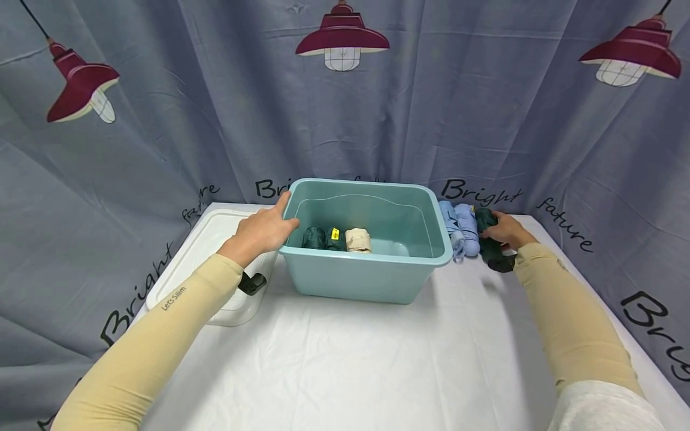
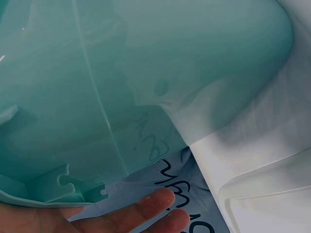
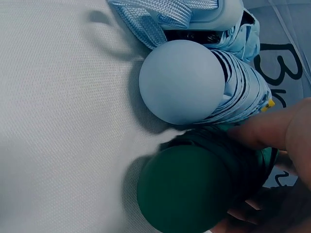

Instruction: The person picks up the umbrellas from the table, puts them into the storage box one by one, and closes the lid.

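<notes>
A teal plastic bin (image 1: 350, 276) stands on the table. My left hand (image 1: 268, 230) rests on its left rim, thumb over the inside; in the left wrist view its fingers (image 2: 150, 204) stretch out beyond the rim, away from the outer wall. At the right, my right hand (image 1: 507, 230) grips a dark green folded umbrella (image 3: 184, 189), thumb on one side and fingers on the other. The umbrella lies beside a light blue folded umbrella (image 3: 182, 82), with another light blue umbrella (image 1: 450, 224) past that. Inside the bin sit two dark green rolls (image 1: 314, 238) and a beige roll (image 1: 358, 240).
A white lid (image 1: 202, 251) lies flat left of the bin, partly under my left forearm. The white-covered table (image 1: 345, 365) extends in front. A grey-blue curtain (image 1: 232, 108) with printed lamps and lettering hangs behind and at both sides.
</notes>
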Action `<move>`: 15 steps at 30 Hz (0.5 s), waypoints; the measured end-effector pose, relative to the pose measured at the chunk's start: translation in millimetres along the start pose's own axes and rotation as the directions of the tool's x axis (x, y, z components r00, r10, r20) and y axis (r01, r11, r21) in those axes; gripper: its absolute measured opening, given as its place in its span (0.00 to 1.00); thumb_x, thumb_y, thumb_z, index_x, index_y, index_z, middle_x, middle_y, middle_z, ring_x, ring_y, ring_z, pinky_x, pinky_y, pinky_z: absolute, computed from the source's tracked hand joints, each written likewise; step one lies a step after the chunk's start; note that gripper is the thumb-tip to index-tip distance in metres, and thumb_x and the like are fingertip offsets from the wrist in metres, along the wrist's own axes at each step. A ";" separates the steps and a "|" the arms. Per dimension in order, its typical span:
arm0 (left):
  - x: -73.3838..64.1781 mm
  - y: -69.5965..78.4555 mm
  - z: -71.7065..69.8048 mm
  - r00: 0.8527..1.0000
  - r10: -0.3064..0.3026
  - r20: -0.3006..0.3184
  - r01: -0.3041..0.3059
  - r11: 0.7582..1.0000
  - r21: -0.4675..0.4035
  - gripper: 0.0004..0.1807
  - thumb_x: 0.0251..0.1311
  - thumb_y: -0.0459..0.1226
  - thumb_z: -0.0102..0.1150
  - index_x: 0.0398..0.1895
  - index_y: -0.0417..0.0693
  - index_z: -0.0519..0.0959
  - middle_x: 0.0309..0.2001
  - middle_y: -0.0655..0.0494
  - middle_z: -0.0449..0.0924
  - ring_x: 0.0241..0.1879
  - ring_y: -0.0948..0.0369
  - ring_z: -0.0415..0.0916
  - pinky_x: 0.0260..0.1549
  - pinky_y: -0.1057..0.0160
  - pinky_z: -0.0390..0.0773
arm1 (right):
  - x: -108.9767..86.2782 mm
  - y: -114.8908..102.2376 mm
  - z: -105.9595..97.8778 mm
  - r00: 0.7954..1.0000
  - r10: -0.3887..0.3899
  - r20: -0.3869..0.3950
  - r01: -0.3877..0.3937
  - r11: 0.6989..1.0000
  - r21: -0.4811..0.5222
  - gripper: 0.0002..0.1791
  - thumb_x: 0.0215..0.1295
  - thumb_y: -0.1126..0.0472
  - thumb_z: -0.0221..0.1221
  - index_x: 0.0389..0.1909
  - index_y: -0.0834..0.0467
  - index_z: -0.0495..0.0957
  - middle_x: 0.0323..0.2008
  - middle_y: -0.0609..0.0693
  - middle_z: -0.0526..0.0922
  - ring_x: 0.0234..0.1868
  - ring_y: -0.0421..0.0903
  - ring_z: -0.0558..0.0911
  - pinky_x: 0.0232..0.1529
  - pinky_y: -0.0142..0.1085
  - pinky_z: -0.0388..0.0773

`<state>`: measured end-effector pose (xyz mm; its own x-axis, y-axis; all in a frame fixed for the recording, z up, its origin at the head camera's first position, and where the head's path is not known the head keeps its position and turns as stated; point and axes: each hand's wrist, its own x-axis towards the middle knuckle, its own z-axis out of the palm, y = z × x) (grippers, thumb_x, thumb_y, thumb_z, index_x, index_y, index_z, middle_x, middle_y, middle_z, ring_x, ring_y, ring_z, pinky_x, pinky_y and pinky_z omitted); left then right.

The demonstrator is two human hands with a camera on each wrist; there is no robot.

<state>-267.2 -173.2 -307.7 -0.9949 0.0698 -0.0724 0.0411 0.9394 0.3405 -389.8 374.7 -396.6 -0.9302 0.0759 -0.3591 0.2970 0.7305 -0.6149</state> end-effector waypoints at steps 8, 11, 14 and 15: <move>-0.1 2.3 -0.5 1.000 0.006 -0.010 -0.006 1.000 0.005 0.39 0.60 0.57 0.36 0.72 0.68 0.34 0.60 0.45 0.69 0.54 0.47 0.70 0.39 0.44 0.69 | -8.5 1.6 -0.2 0.999 -0.029 -0.039 0.029 1.000 -0.001 0.49 0.58 0.62 0.55 0.72 0.61 0.31 0.65 0.77 0.43 0.59 0.70 0.61 0.42 0.54 0.74; 0.1 2.0 -0.5 1.000 0.007 -0.005 -0.007 1.000 0.009 0.40 0.60 0.57 0.36 0.72 0.68 0.34 0.60 0.45 0.68 0.55 0.47 0.70 0.38 0.44 0.69 | -10.7 2.8 -2.2 0.997 -0.039 -0.062 0.039 0.999 -0.003 0.49 0.58 0.62 0.56 0.72 0.61 0.33 0.65 0.77 0.46 0.58 0.69 0.63 0.38 0.49 0.76; -0.6 1.7 -0.7 1.000 0.003 -0.001 -0.003 1.000 0.010 0.40 0.60 0.57 0.35 0.72 0.69 0.33 0.61 0.45 0.68 0.55 0.47 0.69 0.39 0.44 0.69 | -11.8 2.7 -5.0 0.996 -0.039 -0.076 0.039 0.999 0.002 0.49 0.57 0.61 0.56 0.72 0.62 0.34 0.65 0.76 0.47 0.58 0.68 0.63 0.38 0.49 0.76; -0.8 1.5 -0.9 1.000 0.002 0.000 -0.002 1.000 0.010 0.40 0.59 0.57 0.35 0.72 0.68 0.33 0.62 0.45 0.67 0.56 0.47 0.69 0.39 0.44 0.69 | -12.8 2.1 -5.9 0.996 -0.040 -0.081 0.041 0.999 0.009 0.50 0.57 0.61 0.56 0.72 0.62 0.34 0.65 0.76 0.47 0.58 0.68 0.63 0.38 0.49 0.76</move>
<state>-266.4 -172.1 -306.3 -0.9949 0.0716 -0.0714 0.0440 0.9424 0.3316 -378.5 379.3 -389.1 -0.9558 0.1007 -0.2763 0.2603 0.7269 -0.6355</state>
